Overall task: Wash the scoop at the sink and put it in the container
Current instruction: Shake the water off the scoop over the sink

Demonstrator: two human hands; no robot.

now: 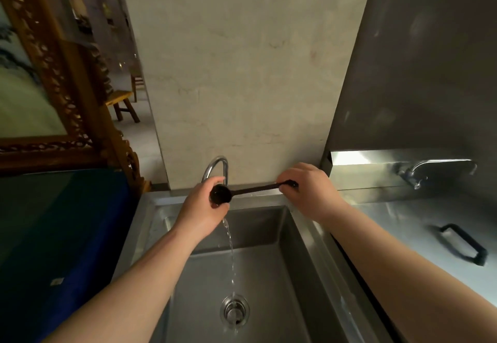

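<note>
A black long-handled scoop [252,189] is held level over the steel sink [298,251], just under the curved chrome faucet [215,166]. My left hand [200,213] cups the scoop's round bowl, fingers wrapped around it. My right hand [309,194] pinches the far end of the handle. A thin stream of water [230,251] runs down from below the bowl to the drain [234,310]. No container for the scoop is clearly in view.
A steel counter with a lid and black handle [464,244] lies to the right, a second tap [419,176] behind it. A dark blue-edged surface [53,235] lies to the left, below a carved wooden frame [61,73]. A beige wall stands behind the sink.
</note>
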